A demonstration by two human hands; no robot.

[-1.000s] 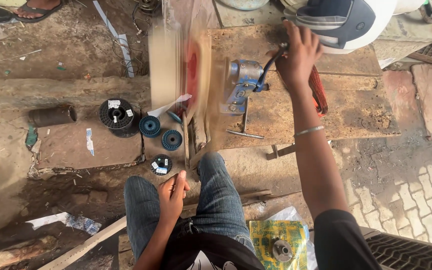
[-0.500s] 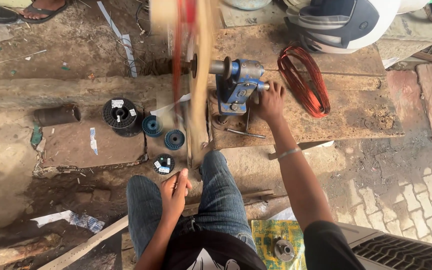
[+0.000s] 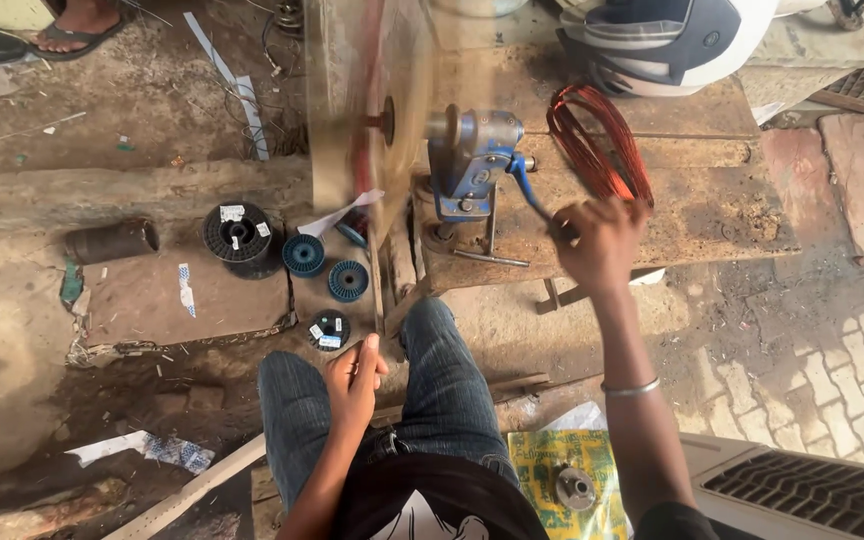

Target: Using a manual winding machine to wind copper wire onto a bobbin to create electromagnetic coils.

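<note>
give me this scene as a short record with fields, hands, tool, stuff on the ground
right hand: right hand grips the crank handle of the blue hand winder
left hand: left hand low by the knees, fingers pinched; what it holds is too fine to tell
winder: stands on the wooden bench; the wooden former on its shaft is blurred
on bench: copper wire coil, helmet
on ground: black spool, two blue spools, small dark spool, dark tube

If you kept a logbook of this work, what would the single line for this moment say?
right hand: grips crank of blue winder | wooden former: blurred, spinning | left hand: over knee, pinched near former | copper coil: on bench
</note>
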